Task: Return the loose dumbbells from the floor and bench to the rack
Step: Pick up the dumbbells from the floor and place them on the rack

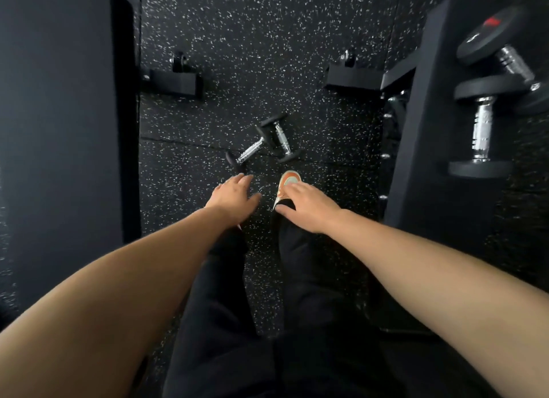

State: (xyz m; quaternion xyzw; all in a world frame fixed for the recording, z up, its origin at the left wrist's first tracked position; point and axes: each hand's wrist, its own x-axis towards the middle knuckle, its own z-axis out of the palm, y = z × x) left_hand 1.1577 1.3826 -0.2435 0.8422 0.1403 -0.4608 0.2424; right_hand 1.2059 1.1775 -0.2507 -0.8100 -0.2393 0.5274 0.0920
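Dumbbells everywhere, no readable writing, just a blurry red mark on the top plate of one dumbbell (493, 38) on the bench surface (430, 130). Another chrome-handled dumbbell (481, 133) sits just below it. Left of the bench, two small dumbbells (264, 140) lie touching on the speckled floor (267, 41). Left hand (233, 197) and right hand (309, 207) hover just short of them, fingers loosely apart, holding nothing.

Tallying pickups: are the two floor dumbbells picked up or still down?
Still down: both floor dumbbells lie on the floor, beyond the empty left hand.
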